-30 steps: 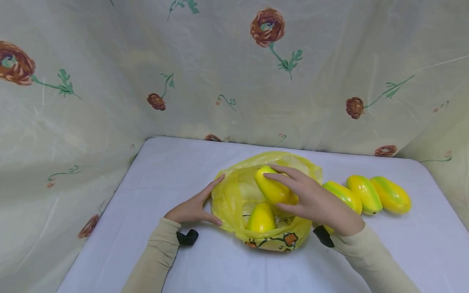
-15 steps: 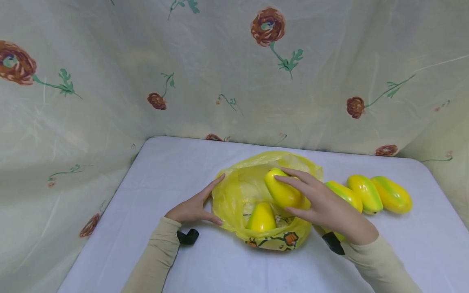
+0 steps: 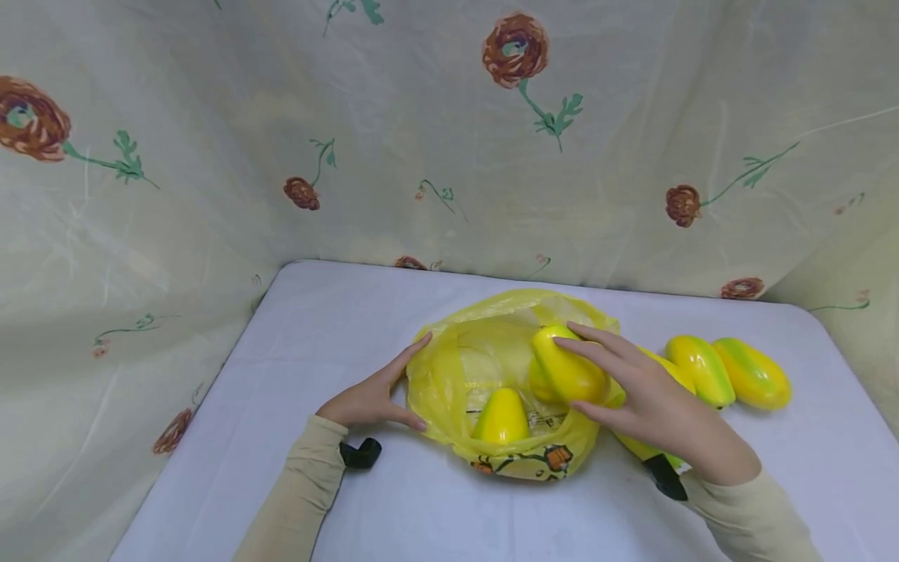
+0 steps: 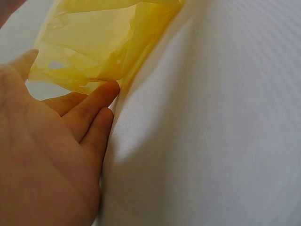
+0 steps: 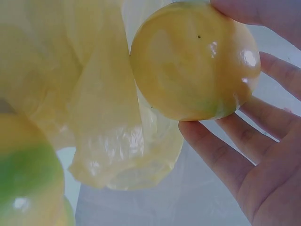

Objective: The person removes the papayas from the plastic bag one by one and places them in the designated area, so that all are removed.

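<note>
A yellow plastic bag (image 3: 434, 390) lies on the table with its mouth gaping upward. My left hand (image 3: 372, 400) rests against its left side, thumb and fingers spread; the left wrist view shows straight fingertips at the plastic (image 4: 103, 42). Over the right part of the mouth, my right hand (image 3: 656, 402) grips a glossy yellow papaya (image 3: 572, 367), tilted with its narrow end up and left. The right wrist view looks at the round end of this papaya (image 5: 193, 61). One papaya (image 3: 502, 417) sits at the bag's front; another (image 3: 543, 384) shows partly behind the held one.
To the bag's right, two yellow-green papayas (image 3: 698, 368) lie side by side, with another papaya (image 3: 666, 363) partly hidden by my right hand. More yellow fruit (image 3: 635, 445) shows beneath the right wrist. A floral curtain (image 3: 449, 140) hangs behind the white table (image 3: 337, 312).
My right hand has moved right with the papaya, from the bag's middle toward its right edge, uncovering another papaya behind it. The left hand has stayed in place.
</note>
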`<state>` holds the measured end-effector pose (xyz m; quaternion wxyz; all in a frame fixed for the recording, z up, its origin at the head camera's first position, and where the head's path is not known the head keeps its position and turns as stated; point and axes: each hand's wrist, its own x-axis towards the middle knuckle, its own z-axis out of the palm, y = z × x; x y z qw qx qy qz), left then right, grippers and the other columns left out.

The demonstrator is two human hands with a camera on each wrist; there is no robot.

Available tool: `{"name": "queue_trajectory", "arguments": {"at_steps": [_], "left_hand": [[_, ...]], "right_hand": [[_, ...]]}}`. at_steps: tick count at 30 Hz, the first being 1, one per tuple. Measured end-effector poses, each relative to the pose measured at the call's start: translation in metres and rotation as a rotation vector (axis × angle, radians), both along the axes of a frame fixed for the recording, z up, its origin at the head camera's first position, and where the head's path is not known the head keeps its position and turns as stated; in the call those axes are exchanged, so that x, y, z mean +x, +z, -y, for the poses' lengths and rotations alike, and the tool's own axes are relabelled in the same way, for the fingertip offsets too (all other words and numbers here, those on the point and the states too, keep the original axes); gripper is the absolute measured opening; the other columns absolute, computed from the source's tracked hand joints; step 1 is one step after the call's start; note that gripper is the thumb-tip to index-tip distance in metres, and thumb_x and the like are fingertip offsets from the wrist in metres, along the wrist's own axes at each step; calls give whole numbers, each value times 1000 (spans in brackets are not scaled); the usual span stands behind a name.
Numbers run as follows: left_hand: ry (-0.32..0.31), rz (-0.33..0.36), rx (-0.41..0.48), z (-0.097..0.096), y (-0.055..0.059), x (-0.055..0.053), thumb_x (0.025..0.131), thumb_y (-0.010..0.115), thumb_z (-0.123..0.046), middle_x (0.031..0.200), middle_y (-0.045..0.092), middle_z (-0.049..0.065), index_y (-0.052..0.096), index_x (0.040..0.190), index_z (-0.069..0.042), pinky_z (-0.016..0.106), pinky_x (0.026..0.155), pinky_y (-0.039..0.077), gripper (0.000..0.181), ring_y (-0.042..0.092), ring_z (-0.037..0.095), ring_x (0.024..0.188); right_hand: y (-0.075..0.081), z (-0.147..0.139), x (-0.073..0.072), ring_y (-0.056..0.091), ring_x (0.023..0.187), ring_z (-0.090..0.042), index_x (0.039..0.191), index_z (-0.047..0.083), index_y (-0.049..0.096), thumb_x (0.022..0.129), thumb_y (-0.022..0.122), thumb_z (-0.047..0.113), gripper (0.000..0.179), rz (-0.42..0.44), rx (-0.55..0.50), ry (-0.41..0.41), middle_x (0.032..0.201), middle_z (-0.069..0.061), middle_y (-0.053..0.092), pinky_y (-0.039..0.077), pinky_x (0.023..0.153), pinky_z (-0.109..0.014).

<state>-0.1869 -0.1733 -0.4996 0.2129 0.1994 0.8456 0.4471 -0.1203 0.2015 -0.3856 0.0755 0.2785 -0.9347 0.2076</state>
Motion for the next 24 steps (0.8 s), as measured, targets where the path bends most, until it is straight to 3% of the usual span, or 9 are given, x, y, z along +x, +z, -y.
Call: {"name": "queue_trajectory", "arguments": {"at_steps": [12, 24], "left_hand": [[-14, -3, 11, 1, -1, -1, 58, 92, -44, 163, 2, -16, 4, 146, -61, 56, 122, 12, 126, 4, 18, 152], [-15, -8, 13, 1, -2, 0, 58, 92, -45, 163, 2, -18, 3, 147, -60, 56, 122, 12, 126, 4, 18, 152]], "right_hand": [[-4, -21, 11, 45, 134, -34, 145, 34, 43, 76, 84, 20, 81, -12, -14, -44, 154, -2, 38, 47, 100, -58], [0, -48, 24, 43, 132, -38, 144, 32, 45, 75, 85, 25, 80, 52, -42, -125, 155, -3, 38, 45, 94, -66]]}}
